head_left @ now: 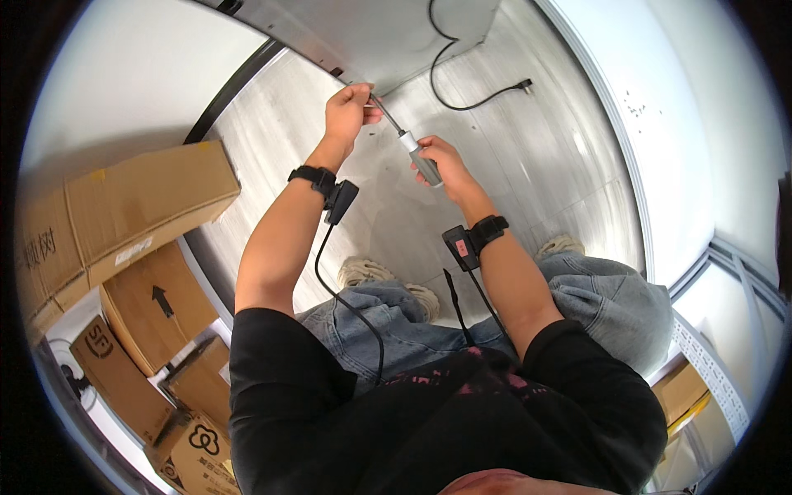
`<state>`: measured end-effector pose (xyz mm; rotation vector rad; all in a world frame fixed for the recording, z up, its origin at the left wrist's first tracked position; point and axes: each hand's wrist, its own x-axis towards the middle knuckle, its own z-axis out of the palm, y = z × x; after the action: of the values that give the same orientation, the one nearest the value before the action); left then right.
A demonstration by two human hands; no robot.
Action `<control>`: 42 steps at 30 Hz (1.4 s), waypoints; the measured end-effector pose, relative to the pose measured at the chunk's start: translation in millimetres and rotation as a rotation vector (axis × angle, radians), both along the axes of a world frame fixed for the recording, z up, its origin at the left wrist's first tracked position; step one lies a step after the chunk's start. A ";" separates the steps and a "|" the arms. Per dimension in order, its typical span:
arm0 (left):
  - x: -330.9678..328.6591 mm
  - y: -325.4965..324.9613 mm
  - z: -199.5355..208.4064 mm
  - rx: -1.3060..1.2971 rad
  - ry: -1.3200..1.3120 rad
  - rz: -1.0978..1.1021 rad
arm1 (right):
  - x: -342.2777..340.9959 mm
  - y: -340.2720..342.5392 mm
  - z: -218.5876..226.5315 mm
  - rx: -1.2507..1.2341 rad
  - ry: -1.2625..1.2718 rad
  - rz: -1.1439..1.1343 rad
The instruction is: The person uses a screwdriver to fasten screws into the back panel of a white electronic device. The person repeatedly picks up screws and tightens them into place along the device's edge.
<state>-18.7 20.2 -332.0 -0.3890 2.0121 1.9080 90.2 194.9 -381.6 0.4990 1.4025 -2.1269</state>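
Observation:
My right hand point(441, 161) is wrapped round the grey handle of a screwdriver point(425, 165). Its metal shaft slants up and to the left, toward the lower edge of a grey metal cabinet panel point(371, 41). At that edge my left hand point(349, 115) is closed in a pinch beside the screwdriver's tip. Whatever lies between those fingertips is too small to make out, and the tip itself is partly hidden by them. Each wrist wears a black strap with a small box and a cable.
Cardboard boxes point(153, 198) are stacked along the left. A black power cord point(462, 108) with a plug lies on the pale wood-look floor point(561, 165) beyond my right hand. A white wall edge point(610, 107) runs down the right, with metal shelving point(714, 375) lower down.

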 end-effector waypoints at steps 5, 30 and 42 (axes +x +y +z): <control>3.3 37.3 1.8 0.021 -0.029 -0.069 | 8.5 51.8 15.3 0.029 0.006 -0.039; 30.0 432.6 -16.1 -0.244 0.390 -0.516 | -8.9 185.8 -73.4 -0.208 0.105 -0.780; 29.3 472.5 -64.3 -0.268 0.617 -0.580 | 22.0 214.9 -105.8 0.420 0.392 -0.542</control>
<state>10.6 492.6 -396.3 0.7439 2.3929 1.4900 112.2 409.8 -487.4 0.7128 2.1584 -2.4408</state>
